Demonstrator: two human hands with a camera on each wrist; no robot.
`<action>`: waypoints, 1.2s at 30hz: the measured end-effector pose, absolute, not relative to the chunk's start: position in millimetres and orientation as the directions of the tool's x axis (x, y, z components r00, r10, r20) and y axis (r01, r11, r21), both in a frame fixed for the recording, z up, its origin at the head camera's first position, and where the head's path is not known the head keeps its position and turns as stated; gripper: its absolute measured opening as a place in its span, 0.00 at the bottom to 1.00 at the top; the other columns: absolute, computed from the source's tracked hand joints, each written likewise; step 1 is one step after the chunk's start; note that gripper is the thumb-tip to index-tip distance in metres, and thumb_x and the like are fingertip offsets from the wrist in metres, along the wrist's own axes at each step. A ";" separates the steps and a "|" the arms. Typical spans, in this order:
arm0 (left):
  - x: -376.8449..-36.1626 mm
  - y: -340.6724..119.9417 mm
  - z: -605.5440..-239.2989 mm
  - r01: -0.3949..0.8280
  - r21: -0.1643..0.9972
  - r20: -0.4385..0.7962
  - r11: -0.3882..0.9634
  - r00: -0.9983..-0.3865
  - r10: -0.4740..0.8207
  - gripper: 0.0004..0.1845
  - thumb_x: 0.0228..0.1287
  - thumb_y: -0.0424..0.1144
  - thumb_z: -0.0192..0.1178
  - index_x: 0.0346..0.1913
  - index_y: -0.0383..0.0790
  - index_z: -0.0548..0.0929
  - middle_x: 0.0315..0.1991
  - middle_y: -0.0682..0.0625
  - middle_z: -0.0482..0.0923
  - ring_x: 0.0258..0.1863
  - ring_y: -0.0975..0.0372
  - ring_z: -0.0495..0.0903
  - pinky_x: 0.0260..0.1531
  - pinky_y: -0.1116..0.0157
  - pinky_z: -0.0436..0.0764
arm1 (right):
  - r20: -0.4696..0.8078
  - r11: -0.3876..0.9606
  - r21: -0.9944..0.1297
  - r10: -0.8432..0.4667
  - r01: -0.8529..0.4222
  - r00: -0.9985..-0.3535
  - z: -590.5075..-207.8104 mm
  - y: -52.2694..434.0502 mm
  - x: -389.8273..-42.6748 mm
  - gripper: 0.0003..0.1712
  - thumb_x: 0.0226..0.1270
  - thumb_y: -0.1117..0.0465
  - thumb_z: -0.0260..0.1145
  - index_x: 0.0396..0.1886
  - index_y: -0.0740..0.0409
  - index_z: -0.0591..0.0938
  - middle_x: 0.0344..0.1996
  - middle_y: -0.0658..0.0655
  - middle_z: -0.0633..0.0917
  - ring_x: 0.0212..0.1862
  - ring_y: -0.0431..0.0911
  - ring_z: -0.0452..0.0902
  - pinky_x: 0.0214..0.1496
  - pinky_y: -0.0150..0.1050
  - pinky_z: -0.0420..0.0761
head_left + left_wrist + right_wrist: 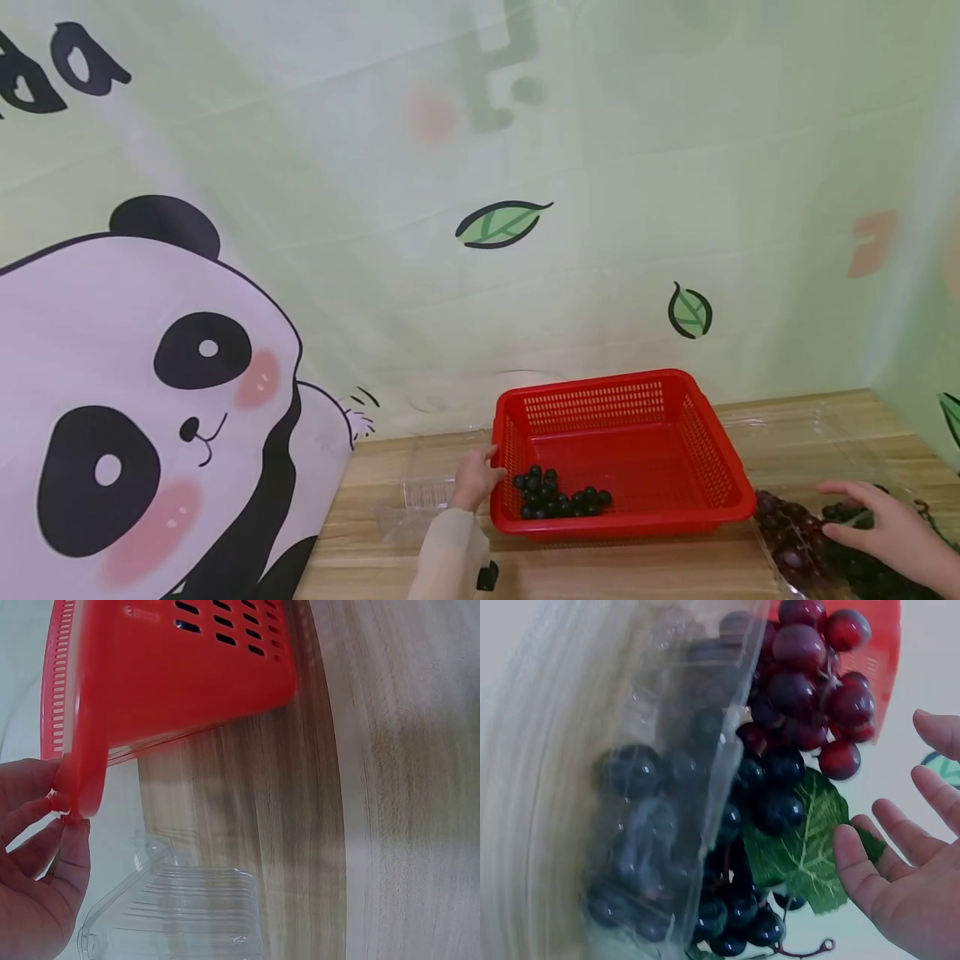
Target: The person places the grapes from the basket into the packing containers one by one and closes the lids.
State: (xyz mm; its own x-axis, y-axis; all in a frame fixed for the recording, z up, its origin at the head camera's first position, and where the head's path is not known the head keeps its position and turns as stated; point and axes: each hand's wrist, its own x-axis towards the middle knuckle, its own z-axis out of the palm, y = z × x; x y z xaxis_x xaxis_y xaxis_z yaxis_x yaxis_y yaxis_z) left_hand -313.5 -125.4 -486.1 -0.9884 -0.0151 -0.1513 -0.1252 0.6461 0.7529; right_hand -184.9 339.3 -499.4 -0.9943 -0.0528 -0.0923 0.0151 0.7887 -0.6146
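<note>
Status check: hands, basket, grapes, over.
Left hand holds red basket by its rim. Right hand open, over grape bunch. Loose dark grapes in basket. Clear plastic container beside left hand.

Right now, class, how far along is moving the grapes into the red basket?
Done: a small pile of loose dark grapes lies in the red basket. In hand: the left hand holds the basket's rim; the right hand reaches, open, over the grape bunches. Left: most grapes remain on those bunches.

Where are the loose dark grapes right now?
In the head view, the loose dark grapes lie in the red basket's front-left corner, just right of the left hand at its rim.
</note>
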 end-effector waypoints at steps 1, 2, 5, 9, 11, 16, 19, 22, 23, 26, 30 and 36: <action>-313.7 -125.8 -485.8 -0.120 0.750 -0.150 0.651 -0.989 -0.010 0.27 0.55 0.30 0.58 0.60 0.37 0.68 0.52 0.40 0.73 0.35 0.58 0.78 0.37 0.59 0.80 | -0.090 0.787 -0.616 -0.045 0.020 -0.995 -498.6 341.3 -184.7 0.39 0.55 0.45 0.61 0.53 0.75 0.67 0.48 0.76 0.70 0.42 0.62 0.69 0.34 0.45 0.71; -313.9 -126.3 -485.6 -0.117 0.746 -0.150 0.655 -0.989 -0.006 0.27 0.55 0.30 0.58 0.60 0.37 0.68 0.53 0.40 0.73 0.35 0.58 0.77 0.37 0.59 0.80 | -0.086 0.786 -0.618 -0.039 0.022 -0.996 -497.9 343.3 -184.6 0.39 0.55 0.46 0.61 0.53 0.75 0.66 0.48 0.77 0.70 0.41 0.62 0.70 0.33 0.45 0.71; -315.1 -128.0 -485.8 -0.091 0.723 -0.134 0.685 -0.991 0.011 0.26 0.55 0.30 0.58 0.59 0.35 0.68 0.52 0.39 0.73 0.34 0.58 0.77 0.37 0.58 0.80 | -0.073 0.779 -0.627 -0.022 0.029 -0.997 -507.9 357.1 -189.4 0.36 0.56 0.46 0.61 0.53 0.72 0.67 0.46 0.71 0.74 0.40 0.56 0.71 0.32 0.42 0.72; -316.1 -128.6 -486.5 -0.053 0.681 -0.093 0.730 -0.996 0.015 0.26 0.55 0.32 0.58 0.59 0.35 0.68 0.51 0.39 0.74 0.34 0.59 0.77 0.37 0.58 0.80 | -0.074 0.761 -0.646 0.023 0.066 -0.997 -546.2 390.2 -204.9 0.40 0.56 0.41 0.58 0.55 0.69 0.65 0.49 0.71 0.70 0.43 0.59 0.68 0.31 0.43 0.71; -316.8 -127.0 -486.6 -0.031 0.667 -0.052 0.745 -0.999 0.006 0.27 0.55 0.33 0.59 0.59 0.36 0.68 0.53 0.39 0.72 0.38 0.55 0.77 0.38 0.56 0.80 | -0.081 0.753 -0.650 0.063 0.100 -0.995 -566.8 409.5 -214.6 0.46 0.54 0.36 0.56 0.57 0.72 0.62 0.52 0.77 0.63 0.45 0.66 0.63 0.33 0.47 0.70; -314.5 -113.2 -480.7 0.093 0.640 0.160 0.763 -0.987 -0.014 0.26 0.53 0.34 0.59 0.57 0.36 0.70 0.58 0.37 0.66 0.52 0.46 0.71 0.46 0.49 0.74 | 0.012 0.756 -0.641 0.180 0.131 -0.984 -592.7 440.0 -228.5 0.51 0.53 0.32 0.53 0.57 0.73 0.61 0.52 0.77 0.63 0.46 0.66 0.60 0.37 0.53 0.67; -307.7 -98.8 -474.4 0.132 0.627 0.240 0.768 -0.970 -0.029 0.26 0.53 0.36 0.60 0.57 0.39 0.70 0.59 0.40 0.65 0.55 0.48 0.69 0.50 0.50 0.72 | 0.074 0.746 -0.653 0.232 0.129 -0.970 -594.9 445.7 -229.9 0.49 0.54 0.34 0.55 0.57 0.74 0.61 0.52 0.77 0.63 0.47 0.66 0.59 0.40 0.53 0.67; -300.0 -83.2 -471.3 0.173 0.626 0.296 0.761 -0.955 -0.025 0.26 0.53 0.38 0.61 0.58 0.42 0.70 0.60 0.43 0.65 0.57 0.50 0.67 0.52 0.51 0.70 | 0.115 0.724 -0.678 0.270 0.123 -0.956 -593.9 448.3 -230.1 0.46 0.56 0.40 0.57 0.57 0.76 0.60 0.52 0.78 0.62 0.48 0.67 0.58 0.43 0.55 0.65; -296.7 -77.7 -470.5 0.184 0.633 0.303 0.752 -0.953 -0.021 0.27 0.53 0.39 0.61 0.58 0.44 0.69 0.61 0.45 0.64 0.57 0.51 0.66 0.52 0.51 0.71 | 0.141 0.717 -0.688 0.281 0.111 -0.949 -593.0 447.9 -230.0 0.44 0.58 0.43 0.57 0.57 0.77 0.60 0.52 0.78 0.63 0.48 0.67 0.58 0.45 0.56 0.63; -286.1 -62.4 -468.9 0.252 0.659 0.337 0.709 -0.941 0.022 0.28 0.53 0.40 0.60 0.60 0.47 0.67 0.62 0.49 0.64 0.58 0.54 0.65 0.54 0.53 0.69 | 0.173 0.698 -0.707 0.322 0.110 -0.931 -589.6 446.1 -228.9 0.40 0.59 0.49 0.59 0.57 0.78 0.59 0.52 0.80 0.62 0.50 0.67 0.56 0.48 0.59 0.61; -268.6 -41.6 -468.3 0.339 0.698 0.368 0.632 -0.926 0.090 0.29 0.56 0.43 0.58 0.62 0.52 0.63 0.61 0.55 0.65 0.58 0.60 0.65 0.55 0.57 0.69 | 0.134 0.684 -0.707 0.381 0.181 -0.915 -585.1 445.5 -225.0 0.43 0.59 0.49 0.59 0.60 0.78 0.55 0.55 0.80 0.58 0.54 0.70 0.52 0.53 0.62 0.56; -243.2 -7.9 -477.8 0.556 0.685 0.523 0.472 -0.825 0.213 0.22 0.58 0.38 0.56 0.57 0.46 0.69 0.48 0.53 0.77 0.43 0.63 0.77 0.41 0.69 0.77 | 0.047 0.644 -0.712 0.440 0.279 -0.897 -583.2 447.1 -218.4 0.47 0.60 0.45 0.57 0.62 0.77 0.50 0.59 0.81 0.53 0.57 0.72 0.49 0.55 0.63 0.55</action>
